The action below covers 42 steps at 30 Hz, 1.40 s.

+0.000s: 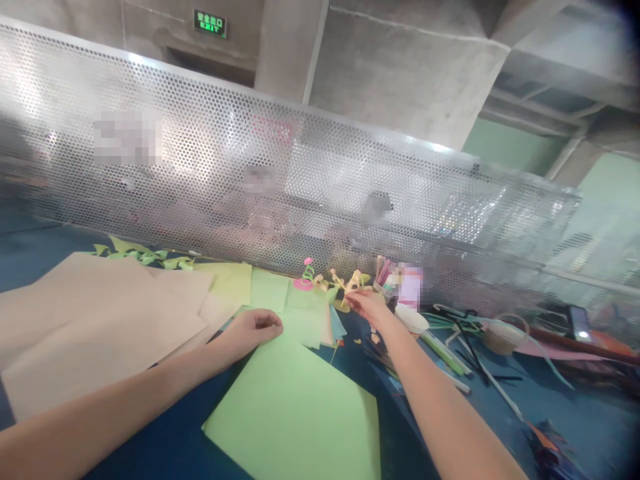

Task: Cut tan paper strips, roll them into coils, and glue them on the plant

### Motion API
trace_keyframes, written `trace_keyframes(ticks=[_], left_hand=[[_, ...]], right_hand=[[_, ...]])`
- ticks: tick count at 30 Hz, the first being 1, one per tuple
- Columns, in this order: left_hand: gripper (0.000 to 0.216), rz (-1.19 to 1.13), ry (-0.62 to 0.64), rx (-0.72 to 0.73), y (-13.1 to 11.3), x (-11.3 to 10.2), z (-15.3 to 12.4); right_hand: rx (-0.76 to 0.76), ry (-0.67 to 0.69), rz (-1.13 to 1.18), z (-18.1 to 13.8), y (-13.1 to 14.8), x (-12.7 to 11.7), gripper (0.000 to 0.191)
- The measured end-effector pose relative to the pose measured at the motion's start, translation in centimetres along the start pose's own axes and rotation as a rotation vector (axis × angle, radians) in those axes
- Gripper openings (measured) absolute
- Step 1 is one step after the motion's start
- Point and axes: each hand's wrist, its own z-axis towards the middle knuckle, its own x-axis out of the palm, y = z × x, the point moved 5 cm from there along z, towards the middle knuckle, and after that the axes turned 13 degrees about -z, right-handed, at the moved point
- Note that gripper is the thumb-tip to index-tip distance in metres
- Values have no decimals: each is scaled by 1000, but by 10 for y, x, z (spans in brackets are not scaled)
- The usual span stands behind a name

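A light green sheet of paper (300,413) lies in front of me, with a corner pointing away. My left hand (254,331) is at that far corner, thumb and curled fingers closed on the paper there. Farther back on the right, my right hand (367,304) is closed in a pinch on a small pale-yellow paper craft (354,281) of curled strips. Left of it stands a green paper spiral (308,272) with a pink top and pink base. Green and yellow-green sheets (270,288) lie behind my left hand.
Large beige sheets (100,313) cover the left side, with green paper scraps (145,255) behind. A perforated metal screen (200,153) runs along the back. To the right are a white bowl (413,319), a tape roll (504,333), pens, strips and a phone (580,323).
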Motion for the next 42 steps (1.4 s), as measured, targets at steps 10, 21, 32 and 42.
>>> trace_keyframes(ticks=[10, 21, 32, 42], left_hand=[[24, 6, 6, 19, 2, 0, 0], [31, -57, 32, 6, -3, 3, -6], [34, -47, 50, -40, -11, 10, -9], [32, -28, 74, -65, -11, 11, -8]], right_hand=[[27, 16, -263, -30, 21, -15, 25], [-354, 284, -588, -149, 39, 29, 15], [-502, 277, -753, -171, 36, 37, 16], [-513, 303, -774, -172, 41, 34, 21]])
